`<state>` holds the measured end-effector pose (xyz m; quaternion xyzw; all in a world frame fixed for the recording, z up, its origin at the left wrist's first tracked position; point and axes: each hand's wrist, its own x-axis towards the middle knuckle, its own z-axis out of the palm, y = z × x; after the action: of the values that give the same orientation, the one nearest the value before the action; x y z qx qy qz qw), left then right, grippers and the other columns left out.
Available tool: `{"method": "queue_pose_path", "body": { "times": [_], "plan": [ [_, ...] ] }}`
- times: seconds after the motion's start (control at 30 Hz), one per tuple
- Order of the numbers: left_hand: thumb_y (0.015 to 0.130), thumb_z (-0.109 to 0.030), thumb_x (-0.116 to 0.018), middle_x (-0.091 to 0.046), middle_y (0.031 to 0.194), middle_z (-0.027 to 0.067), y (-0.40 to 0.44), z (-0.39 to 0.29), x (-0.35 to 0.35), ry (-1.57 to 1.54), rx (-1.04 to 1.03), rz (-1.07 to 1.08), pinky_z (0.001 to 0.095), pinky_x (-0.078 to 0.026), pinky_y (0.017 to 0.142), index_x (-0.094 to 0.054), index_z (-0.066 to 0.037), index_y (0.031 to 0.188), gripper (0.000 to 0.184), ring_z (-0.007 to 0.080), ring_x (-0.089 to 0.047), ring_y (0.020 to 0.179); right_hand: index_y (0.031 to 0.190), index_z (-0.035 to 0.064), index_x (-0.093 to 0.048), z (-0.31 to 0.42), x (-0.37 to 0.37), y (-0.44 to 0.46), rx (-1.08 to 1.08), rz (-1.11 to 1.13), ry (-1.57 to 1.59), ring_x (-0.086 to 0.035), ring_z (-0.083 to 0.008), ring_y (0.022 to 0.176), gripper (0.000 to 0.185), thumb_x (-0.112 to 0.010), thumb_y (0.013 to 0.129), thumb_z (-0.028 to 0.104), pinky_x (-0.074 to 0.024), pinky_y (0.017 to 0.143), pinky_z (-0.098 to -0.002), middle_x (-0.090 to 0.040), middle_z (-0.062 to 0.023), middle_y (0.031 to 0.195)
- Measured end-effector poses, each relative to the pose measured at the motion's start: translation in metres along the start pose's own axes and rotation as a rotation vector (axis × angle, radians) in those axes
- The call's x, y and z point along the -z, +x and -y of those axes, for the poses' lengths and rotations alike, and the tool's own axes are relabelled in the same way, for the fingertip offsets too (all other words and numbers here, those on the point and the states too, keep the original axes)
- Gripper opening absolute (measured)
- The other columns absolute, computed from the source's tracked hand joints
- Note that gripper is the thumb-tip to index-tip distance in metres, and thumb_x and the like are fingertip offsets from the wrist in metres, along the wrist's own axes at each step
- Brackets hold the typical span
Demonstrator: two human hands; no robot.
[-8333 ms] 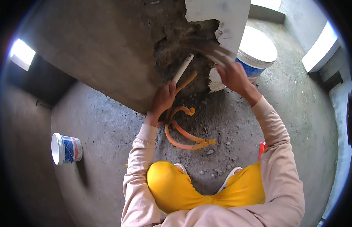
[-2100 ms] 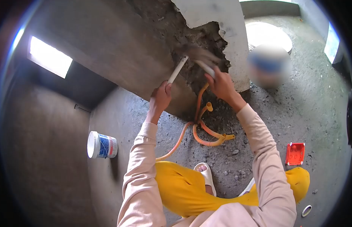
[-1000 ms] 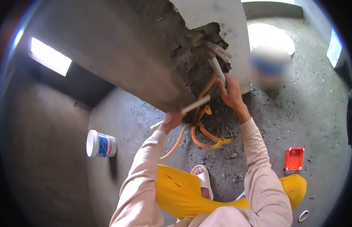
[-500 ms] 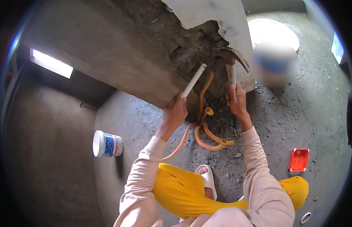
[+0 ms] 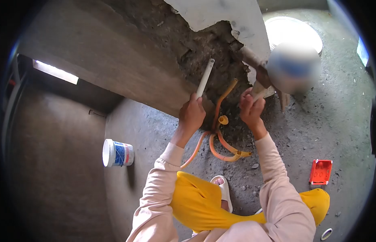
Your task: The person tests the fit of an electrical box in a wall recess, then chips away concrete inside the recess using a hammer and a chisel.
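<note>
My left hand (image 5: 191,115) is wrapped round a whitish rod (image 5: 205,79), perhaps a chisel, whose upper end points up; its lower end is hidden by the hand. My right hand (image 5: 252,111) grips a claw hammer (image 5: 261,71) by its handle, right of the rod and apart from it; the head is blurred. Beyond both hands is a wall with a rough broken-out patch (image 5: 204,46) and a torn edge of pale surface. Between my hands, orange flexible conduits (image 5: 217,107) rise from the floor, one standing up and others curling forward.
A white bucket (image 5: 118,153) with a blue label lies at the left. A red electrical box (image 5: 320,172) and a white ring (image 5: 326,234) are on the floor at the right. Rubble (image 5: 246,189) is scattered near my feet. A large bright round container (image 5: 295,30) stands behind a blurred area.
The hammer has tilted over to the right, and my right hand has turned with it. My left hand has shifted slightly right, with the rod more upright. The view has moved a little.
</note>
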<state>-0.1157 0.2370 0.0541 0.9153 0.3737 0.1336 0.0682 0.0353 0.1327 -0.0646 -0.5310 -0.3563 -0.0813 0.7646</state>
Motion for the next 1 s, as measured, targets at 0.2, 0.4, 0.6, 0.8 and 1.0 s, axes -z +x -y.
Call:
{"method": "queue_pose_path", "body": {
  "times": [0.2, 0.4, 0.6, 0.8, 1.0],
  "plan": [
    [0.098, -0.023, -0.045, -0.064, 0.085, 0.0277, 0.001, 0.000, -0.006, -0.047, 0.036, 0.005, 0.0556, -0.046, 0.071, -0.050, -0.004, 0.108, 0.022, 0.0497, -0.059, 0.085, 0.097, -0.0017, -0.053, -0.024, -0.004, 0.019, -0.134, 0.139, -0.377, -0.060, -0.0413, 0.057, 0.022, -0.054, 0.096, 0.020, -0.0444, 0.050, -0.0428, -0.057, -0.0198, 0.060],
    [0.098, -0.023, -0.044, -0.065, 0.084, 0.0274, 0.001, -0.002, -0.006, 0.001, 0.044, 0.011, 0.0550, -0.049, 0.070, -0.049, -0.004, 0.107, 0.021, 0.0474, -0.062, 0.082, 0.093, -0.0019, -0.053, 0.015, 0.007, 0.009, -0.094, -0.025, 0.076, -0.059, -0.0427, 0.057, 0.024, -0.054, 0.096, 0.022, -0.0435, 0.049, -0.0435, -0.057, -0.0216, 0.060],
    [0.098, -0.022, -0.045, -0.064, 0.089, 0.0276, 0.006, -0.003, -0.013, -0.029, 0.052, 0.018, 0.0550, -0.046, 0.072, -0.050, -0.003, 0.103, 0.020, 0.0491, -0.059, 0.088, 0.092, -0.0012, -0.052, -0.032, -0.005, 0.008, -0.122, 0.223, -0.409, -0.059, -0.0467, 0.063, 0.024, -0.057, 0.095, 0.022, -0.0420, 0.050, -0.0477, -0.058, -0.0259, 0.064],
    [0.099, -0.022, -0.043, -0.064, 0.084, 0.0272, -0.009, 0.010, -0.001, -0.135, 0.033, 0.086, 0.0555, -0.047, 0.069, -0.048, -0.005, 0.110, 0.021, 0.0480, -0.061, 0.084, 0.092, 0.0002, -0.052, 0.022, 0.007, 0.019, -0.062, 0.002, 0.003, -0.051, -0.0182, 0.046, 0.025, -0.051, 0.099, 0.024, -0.0395, 0.046, -0.0321, -0.051, -0.0072, 0.055],
    [0.099, -0.023, -0.043, -0.063, 0.083, 0.0256, -0.029, 0.017, 0.007, -0.144, 0.076, 0.093, 0.0552, -0.046, 0.068, -0.048, -0.007, 0.117, 0.025, 0.0478, -0.060, 0.082, 0.093, -0.0003, -0.053, 0.019, 0.010, 0.027, -0.112, 0.183, -0.095, -0.051, -0.0196, 0.046, 0.030, -0.051, 0.099, 0.029, -0.0396, 0.047, -0.0330, -0.049, -0.0084, 0.054]
  ]
}}
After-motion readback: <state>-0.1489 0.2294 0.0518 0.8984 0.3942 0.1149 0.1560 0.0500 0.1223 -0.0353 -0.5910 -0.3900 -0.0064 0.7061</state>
